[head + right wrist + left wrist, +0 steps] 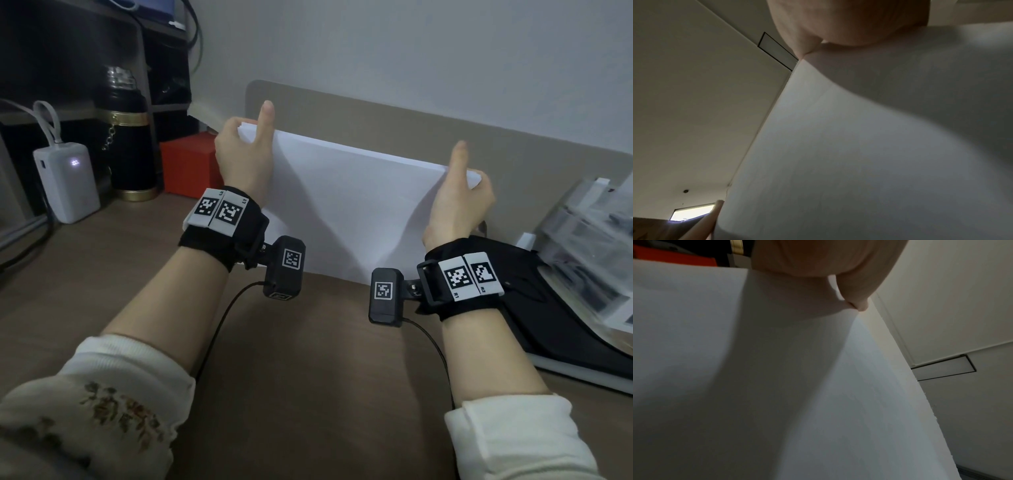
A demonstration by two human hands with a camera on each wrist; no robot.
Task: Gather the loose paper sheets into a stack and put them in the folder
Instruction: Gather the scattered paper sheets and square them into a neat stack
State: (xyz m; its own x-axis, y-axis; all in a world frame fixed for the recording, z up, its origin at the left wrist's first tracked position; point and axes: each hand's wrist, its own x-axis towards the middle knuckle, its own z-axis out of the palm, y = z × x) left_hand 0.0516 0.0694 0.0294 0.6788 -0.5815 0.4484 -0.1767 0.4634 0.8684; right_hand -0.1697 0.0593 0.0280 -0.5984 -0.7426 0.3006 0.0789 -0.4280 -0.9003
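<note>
While the big brown desk (308,359) sits under it all, the paper stack (346,205) stands on its long edge, running left to right. A black folder (548,318) lies flat to the right, just beside the right hand (459,205), so that hand is nearer. Each hand grips one end of the stack; the left hand (243,157) has its thumb up.

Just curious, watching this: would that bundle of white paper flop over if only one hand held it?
Probably. The paper stack is thin and held upright on the desk by the left hand and right hand, one at each side. It likely sags unsupported. Its top corners look slightly uneven, so sheets may slide apart.
</note>
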